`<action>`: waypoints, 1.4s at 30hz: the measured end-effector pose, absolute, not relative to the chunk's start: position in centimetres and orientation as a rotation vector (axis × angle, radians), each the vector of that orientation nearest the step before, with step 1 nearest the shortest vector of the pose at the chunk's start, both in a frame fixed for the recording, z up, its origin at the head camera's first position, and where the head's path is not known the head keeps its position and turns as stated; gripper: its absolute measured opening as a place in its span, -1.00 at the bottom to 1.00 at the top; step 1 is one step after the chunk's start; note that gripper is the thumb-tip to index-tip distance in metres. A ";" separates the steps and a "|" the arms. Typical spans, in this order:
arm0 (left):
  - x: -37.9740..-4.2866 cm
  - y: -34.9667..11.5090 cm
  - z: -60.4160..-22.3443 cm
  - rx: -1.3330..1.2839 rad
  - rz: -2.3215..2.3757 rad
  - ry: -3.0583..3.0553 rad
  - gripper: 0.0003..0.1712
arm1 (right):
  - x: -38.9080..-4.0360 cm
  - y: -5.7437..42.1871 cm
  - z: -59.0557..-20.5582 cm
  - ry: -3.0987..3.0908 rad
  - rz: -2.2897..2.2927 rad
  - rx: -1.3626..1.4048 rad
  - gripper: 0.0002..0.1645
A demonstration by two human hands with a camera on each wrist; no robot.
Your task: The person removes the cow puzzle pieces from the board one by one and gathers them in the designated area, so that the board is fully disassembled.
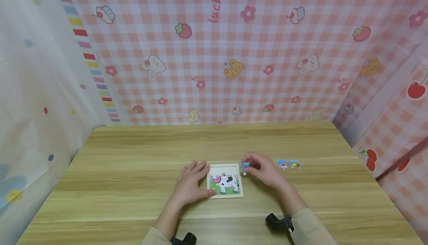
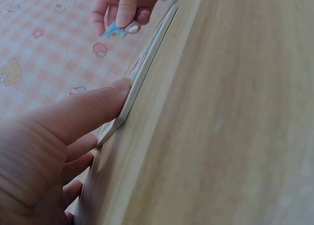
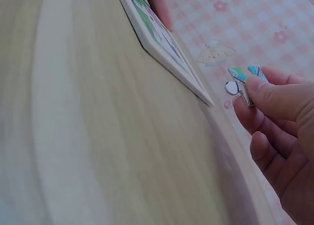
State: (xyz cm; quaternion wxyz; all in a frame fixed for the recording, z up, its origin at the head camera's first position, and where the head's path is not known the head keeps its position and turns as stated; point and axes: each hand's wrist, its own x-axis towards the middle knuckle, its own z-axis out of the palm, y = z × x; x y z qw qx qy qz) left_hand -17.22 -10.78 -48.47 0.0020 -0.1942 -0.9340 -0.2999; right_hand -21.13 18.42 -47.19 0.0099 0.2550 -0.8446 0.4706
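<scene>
A small wooden-framed jigsaw puzzle (image 1: pixel 224 184) with a cow picture lies flat on the table; its upper part shows bare white backing. At its left edge rests my left hand (image 1: pixel 192 183), fingers spread and thumb on the lower frame, also seen in the left wrist view. My right hand (image 1: pixel 265 170) pinches a blue puzzle piece (image 1: pixel 244 167) between thumb and fingers, just beyond the frame's upper right corner. In the right wrist view that puzzle piece (image 3: pixel 241 85) is held above the table, apart from the frame, and shows a white rounded knob.
Two loose puzzle pieces, one blue and pink (image 1: pixel 282 164) and one with green and yellow (image 1: pixel 295 164), lie to the right of my right hand. The wooden table (image 1: pixel 133 152) meets a pink checked curtain (image 1: pixel 214 89) at its far edge.
</scene>
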 end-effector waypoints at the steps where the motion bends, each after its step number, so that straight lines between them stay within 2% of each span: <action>1: -17.2 -10.8 -48.5 -0.609 -0.939 -2.932 0.03 | -21.1 18.7 -47.2 -2.643 1.458 0.783 -0.77; 35: -17.2 -10.7 -48.6 -0.614 -0.927 -2.933 0.03 | -19.1 28.2 -47.2 -2.539 1.454 0.389 -0.77; 42: -17.3 -10.7 -48.5 -0.608 -0.942 -2.932 0.04 | -19.2 29.8 -47.4 -2.493 1.340 0.391 -0.80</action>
